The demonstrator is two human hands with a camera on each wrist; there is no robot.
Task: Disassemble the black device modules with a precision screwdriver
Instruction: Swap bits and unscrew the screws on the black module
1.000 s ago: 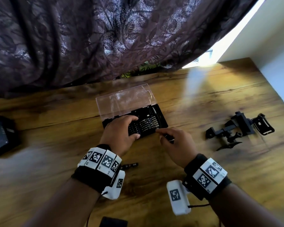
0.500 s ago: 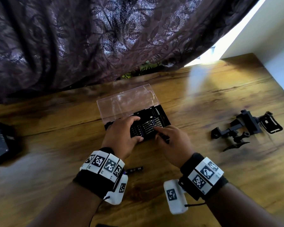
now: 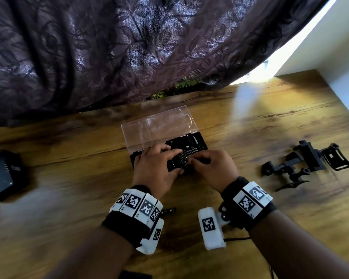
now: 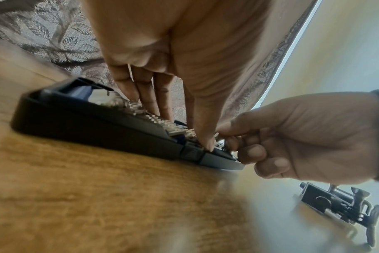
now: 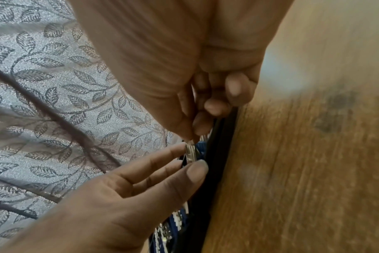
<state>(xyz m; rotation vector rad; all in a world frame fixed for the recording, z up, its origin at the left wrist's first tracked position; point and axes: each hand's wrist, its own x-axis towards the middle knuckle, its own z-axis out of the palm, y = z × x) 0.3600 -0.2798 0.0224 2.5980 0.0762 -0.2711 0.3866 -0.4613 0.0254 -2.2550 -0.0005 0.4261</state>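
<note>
Right fingers (image 5: 190, 119) pinched a bit (image 5: 190, 150); left fingers (image 4: 145, 95) lay straight, steadying case (image 4: 93, 126). Risk: bit slips, scattering neighbours beneath.

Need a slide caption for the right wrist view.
Right hand pinches a silver bit from the bit case; left hand steadies it.

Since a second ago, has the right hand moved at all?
Yes. The right hand has slid left along the bit case, closing on the left hand over the bits.
</note>
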